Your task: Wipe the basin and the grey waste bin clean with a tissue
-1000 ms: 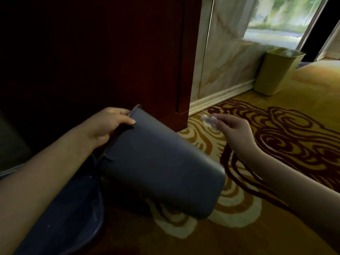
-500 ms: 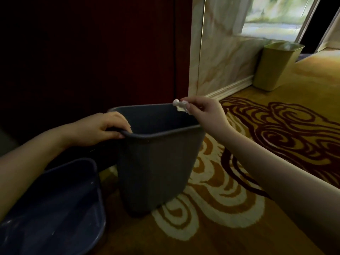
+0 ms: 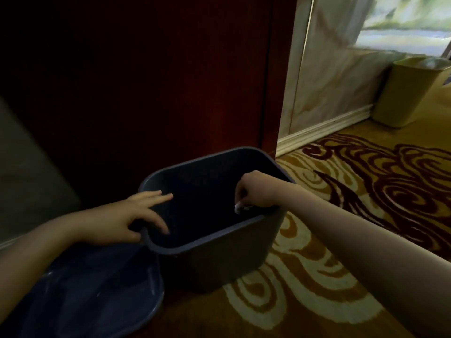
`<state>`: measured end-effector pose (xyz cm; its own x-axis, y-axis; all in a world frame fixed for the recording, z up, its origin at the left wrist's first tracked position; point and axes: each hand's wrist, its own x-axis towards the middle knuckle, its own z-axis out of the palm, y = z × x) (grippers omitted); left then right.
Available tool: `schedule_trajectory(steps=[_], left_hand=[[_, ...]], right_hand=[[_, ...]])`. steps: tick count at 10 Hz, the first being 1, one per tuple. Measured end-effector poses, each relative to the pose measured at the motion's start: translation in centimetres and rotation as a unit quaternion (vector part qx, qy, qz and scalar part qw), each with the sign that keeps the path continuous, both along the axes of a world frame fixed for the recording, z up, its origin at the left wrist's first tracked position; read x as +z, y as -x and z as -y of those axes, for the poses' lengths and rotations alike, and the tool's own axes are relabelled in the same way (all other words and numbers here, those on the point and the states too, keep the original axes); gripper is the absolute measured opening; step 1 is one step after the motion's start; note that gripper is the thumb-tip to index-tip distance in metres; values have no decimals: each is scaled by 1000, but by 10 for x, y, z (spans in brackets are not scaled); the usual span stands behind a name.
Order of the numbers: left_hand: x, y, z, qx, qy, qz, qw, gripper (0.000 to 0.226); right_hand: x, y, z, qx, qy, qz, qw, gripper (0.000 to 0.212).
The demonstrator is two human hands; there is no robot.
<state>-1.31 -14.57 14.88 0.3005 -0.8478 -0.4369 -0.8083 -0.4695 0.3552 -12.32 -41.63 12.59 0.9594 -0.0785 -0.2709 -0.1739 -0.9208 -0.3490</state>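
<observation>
The grey waste bin (image 3: 217, 262) stands upright on the carpet in the middle of the view, its mouth facing me. My right hand (image 3: 256, 191) reaches down inside its right side, fingers pinched on a small white tissue (image 3: 238, 208) near the inner wall. My left hand (image 3: 136, 218) rests on the bin's near-left rim, thumb under the edge and fingers spread over the opening. The dark blue basin (image 3: 97, 296) lies on the floor at the lower left, touching the bin.
A dark red wooden panel (image 3: 170, 81) rises right behind the bin. A yellow-green bin (image 3: 410, 93) stands at the far right by a marble wall with a white skirting. Patterned carpet (image 3: 341, 240) spreads to the right.
The bin went from tilted in my left hand to upright on the floor. My right hand with the tissue moved from the rim down inside it. My left fingers loosened and spread.
</observation>
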Motion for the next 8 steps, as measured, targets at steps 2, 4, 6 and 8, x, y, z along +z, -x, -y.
schedule_trajectory(steps=[2,4,6,8], left_hand=[[10,-1,13,143,80,-15,986,48],[-12,-2,43,176,71,91,978,44],[-16,17,76,95,-166,99,977,56],[47,28,79,150,-188,-72,968,58]], right_hand=[[-20,-29,-13,12,50,-22,998,35],[-32,-38,-9,-2,54,-62,997,47],[-21,-23,-19,-2,52,-222,974,60],[54,-10,-27,-23,-9,-286,958,75]])
